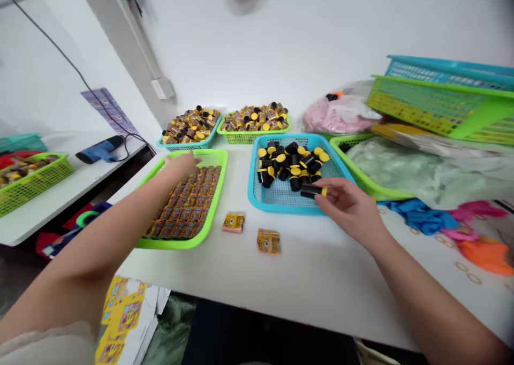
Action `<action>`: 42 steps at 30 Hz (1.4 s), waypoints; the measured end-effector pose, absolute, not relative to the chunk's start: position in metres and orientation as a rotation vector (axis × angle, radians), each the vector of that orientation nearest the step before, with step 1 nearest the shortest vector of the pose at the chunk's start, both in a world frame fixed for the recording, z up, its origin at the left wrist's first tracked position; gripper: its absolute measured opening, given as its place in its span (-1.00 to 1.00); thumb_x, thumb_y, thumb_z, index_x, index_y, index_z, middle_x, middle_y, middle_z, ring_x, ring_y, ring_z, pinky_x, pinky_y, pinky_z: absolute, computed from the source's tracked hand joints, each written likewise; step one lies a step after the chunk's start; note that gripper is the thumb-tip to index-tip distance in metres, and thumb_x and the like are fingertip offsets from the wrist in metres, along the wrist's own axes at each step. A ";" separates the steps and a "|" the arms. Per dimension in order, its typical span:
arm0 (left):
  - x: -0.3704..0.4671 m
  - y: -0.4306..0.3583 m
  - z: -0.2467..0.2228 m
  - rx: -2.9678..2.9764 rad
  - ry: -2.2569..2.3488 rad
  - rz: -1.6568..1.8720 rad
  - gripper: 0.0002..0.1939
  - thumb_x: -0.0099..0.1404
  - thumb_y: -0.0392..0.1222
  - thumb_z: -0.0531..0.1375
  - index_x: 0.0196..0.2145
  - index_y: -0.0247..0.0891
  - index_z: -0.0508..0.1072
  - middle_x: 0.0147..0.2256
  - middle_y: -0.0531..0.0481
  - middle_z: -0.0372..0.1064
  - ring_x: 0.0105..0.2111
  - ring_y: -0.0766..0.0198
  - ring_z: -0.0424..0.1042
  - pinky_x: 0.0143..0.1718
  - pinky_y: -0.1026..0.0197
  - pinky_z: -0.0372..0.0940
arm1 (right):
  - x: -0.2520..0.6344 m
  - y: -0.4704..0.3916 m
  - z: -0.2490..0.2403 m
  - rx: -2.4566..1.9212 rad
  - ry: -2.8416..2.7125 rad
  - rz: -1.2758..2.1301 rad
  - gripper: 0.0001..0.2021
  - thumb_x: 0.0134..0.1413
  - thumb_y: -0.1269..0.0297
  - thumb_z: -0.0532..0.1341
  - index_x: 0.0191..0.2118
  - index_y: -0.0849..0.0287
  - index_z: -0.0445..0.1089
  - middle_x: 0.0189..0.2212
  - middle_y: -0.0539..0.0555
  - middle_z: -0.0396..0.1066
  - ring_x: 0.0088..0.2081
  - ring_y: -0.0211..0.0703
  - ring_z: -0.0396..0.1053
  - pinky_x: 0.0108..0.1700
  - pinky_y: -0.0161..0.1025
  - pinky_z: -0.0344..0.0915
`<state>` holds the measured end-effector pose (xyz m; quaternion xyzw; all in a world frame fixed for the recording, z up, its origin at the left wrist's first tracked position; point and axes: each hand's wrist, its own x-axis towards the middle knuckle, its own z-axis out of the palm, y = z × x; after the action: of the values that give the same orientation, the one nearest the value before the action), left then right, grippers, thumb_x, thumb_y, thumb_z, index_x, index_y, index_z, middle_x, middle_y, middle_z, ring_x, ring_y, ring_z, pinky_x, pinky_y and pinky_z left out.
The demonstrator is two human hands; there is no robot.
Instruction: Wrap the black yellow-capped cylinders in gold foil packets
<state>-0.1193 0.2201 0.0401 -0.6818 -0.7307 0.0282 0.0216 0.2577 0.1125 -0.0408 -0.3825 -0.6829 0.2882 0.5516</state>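
In my right hand (345,204) is a small black canister (311,190) with a yellow cap, pinched at its capped end above the near edge of a blue basket (277,199). Several more black canisters (295,183) with yellow caps lie loose in that basket. My left hand (181,167) reaches over the far part of a green basket (219,194), where labelled canisters (187,207) lie in neat rows. Most of its fingers are hidden behind the hand. Two flat yellow printed pieces, a nearer one (269,241) and a farther one (233,222), rest on the table between the baskets.
Against the wall stand a blue basket (214,132) and a green basket (241,137), heaped with labelled canisters. Stacked baskets (441,103) and plastic bags (401,164) crowd the right side. A blue heat gun (100,150) lies on the left table (84,185). Balloon-like pieces (429,218) lie right.
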 end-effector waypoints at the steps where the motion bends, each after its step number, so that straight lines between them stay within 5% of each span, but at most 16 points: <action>1: -0.107 0.202 0.045 -2.075 -2.232 0.070 -0.56 0.49 -0.10 -0.06 0.04 -0.56 0.36 -0.08 -0.51 0.43 -0.01 -0.30 0.43 -0.02 -0.38 0.25 | 0.259 0.113 -0.042 -0.910 -1.600 0.661 -0.81 0.11 0.31 0.30 -0.13 0.06 0.42 -0.39 -0.01 0.31 -0.44 -0.30 0.29 -0.34 -0.27 0.41; 4: -0.060 0.129 0.029 -2.259 -1.918 -0.061 -0.51 0.52 0.00 -0.20 0.07 -0.30 0.37 -0.08 -0.27 0.48 -0.09 -0.02 0.50 -0.04 -0.03 0.35 | 0.261 0.114 -0.046 -0.930 -1.609 0.582 -0.77 0.05 0.31 0.34 -0.13 0.05 0.43 -0.17 0.07 0.34 -0.35 -0.29 0.37 -0.23 -0.22 0.49; 6: -0.027 0.079 -0.006 -2.760 -1.320 -0.119 -0.52 0.53 -0.02 -0.20 0.09 -0.26 0.38 -0.06 -0.19 0.50 -0.15 0.14 0.52 -0.08 0.11 0.39 | 0.261 0.114 -0.049 -0.954 -1.646 0.538 -0.74 0.04 0.32 0.34 -0.10 0.04 0.44 -0.11 0.09 0.32 -0.30 -0.27 0.39 -0.19 -0.21 0.52; 9: 0.008 0.026 -0.069 -2.860 -1.033 -0.113 -0.32 0.48 0.15 -0.12 0.28 -0.47 0.21 0.25 -0.41 0.22 0.26 -0.12 0.23 0.19 -0.10 0.23 | 0.259 0.112 -0.050 -0.972 -1.698 0.495 -0.73 0.07 0.34 0.31 -0.07 0.05 0.45 -0.10 0.09 0.33 -0.29 -0.27 0.40 -0.16 -0.22 0.54; 13: 0.012 -0.007 -0.112 -2.861 -1.068 -0.013 -0.07 0.38 0.35 -0.07 0.35 -0.56 0.06 0.34 -0.45 0.01 0.33 -0.20 0.07 0.29 -0.15 0.09 | 0.258 0.110 -0.048 -0.963 -1.727 0.449 -0.74 0.10 0.35 0.29 -0.06 0.07 0.45 -0.12 0.11 0.35 -0.29 -0.26 0.41 -0.17 -0.22 0.56; 18: -0.015 -0.046 -0.107 -2.722 -0.746 -0.044 -0.51 0.44 -0.26 0.02 0.27 -0.48 0.25 0.23 -0.28 0.28 0.21 -0.02 0.33 0.20 0.00 0.27 | 0.259 0.108 -0.047 -0.952 -1.779 0.401 -0.75 0.13 0.34 0.27 -0.05 0.07 0.45 -0.13 0.11 0.37 -0.27 -0.22 0.43 -0.14 -0.16 0.57; 24: -0.025 -0.042 -0.077 -2.874 -0.647 -0.047 -0.51 0.40 -0.40 -0.02 0.25 -0.49 0.25 0.12 -0.28 0.42 0.11 0.07 0.44 0.06 0.13 0.42 | 0.258 0.107 -0.048 -0.951 -1.806 0.356 -0.75 0.13 0.34 0.26 -0.05 0.07 0.44 -0.10 0.14 0.37 -0.23 -0.18 0.45 -0.13 -0.10 0.57; 28: -0.017 -0.001 -0.044 -2.995 -0.837 -0.580 -0.57 0.43 -0.43 0.00 0.20 -0.30 0.34 0.02 -0.14 0.51 0.06 0.23 0.47 0.08 0.22 0.41 | 0.257 0.107 -0.048 -0.956 -1.785 0.356 -0.75 0.13 0.35 0.26 -0.05 0.06 0.44 -0.08 0.14 0.36 -0.21 -0.17 0.45 -0.11 -0.10 0.56; 31: -0.001 0.034 -0.018 -2.966 -1.041 -1.187 -0.78 0.35 -0.39 0.18 -0.12 -0.25 0.57 -0.19 -0.06 0.58 -0.22 0.34 0.57 -0.19 0.40 0.49 | 0.255 0.105 -0.049 -0.934 -1.741 0.404 -0.74 0.12 0.34 0.28 -0.05 0.05 0.44 -0.05 0.14 0.32 -0.20 -0.19 0.43 -0.10 -0.11 0.55; 35: 0.024 0.070 -0.004 -2.787 -1.319 -1.877 -0.94 0.15 -0.29 0.39 -0.36 -0.25 0.62 -0.34 -0.03 0.58 -0.41 0.32 0.56 -0.51 0.41 0.43 | 0.250 0.102 -0.049 -0.850 -1.639 0.600 -0.74 0.09 0.29 0.32 -0.06 0.04 0.44 -0.09 0.11 0.30 -0.31 -0.27 0.40 -0.20 -0.17 0.54; 39: 0.035 0.093 -0.020 -2.829 -1.765 -2.126 -0.81 0.10 -0.12 0.43 -0.36 -0.25 0.62 -0.46 0.01 0.56 -0.50 0.30 0.54 -0.45 0.31 0.49 | 0.250 0.098 -0.044 -0.799 -1.518 0.945 -0.71 0.09 0.20 0.35 -0.06 0.05 0.40 -0.33 0.02 0.41 -0.39 -0.26 0.41 -0.34 -0.24 0.46; 42: 0.034 0.100 -0.039 -2.897 -1.828 -2.261 -0.70 0.10 -0.09 0.43 -0.23 -0.27 0.61 -0.37 -0.03 0.59 -0.41 0.27 0.57 -0.31 0.22 0.53 | 0.250 0.095 -0.040 -0.795 -1.464 1.133 -0.67 0.10 0.15 0.36 -0.04 0.07 0.38 -0.47 -0.04 0.45 -0.41 -0.24 0.45 -0.37 -0.25 0.44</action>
<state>0.0344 0.1004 -0.0387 -0.6257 -0.3948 -0.4882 -0.4630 0.2503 0.0945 -0.0404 -0.3336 -0.6143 0.4756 0.5340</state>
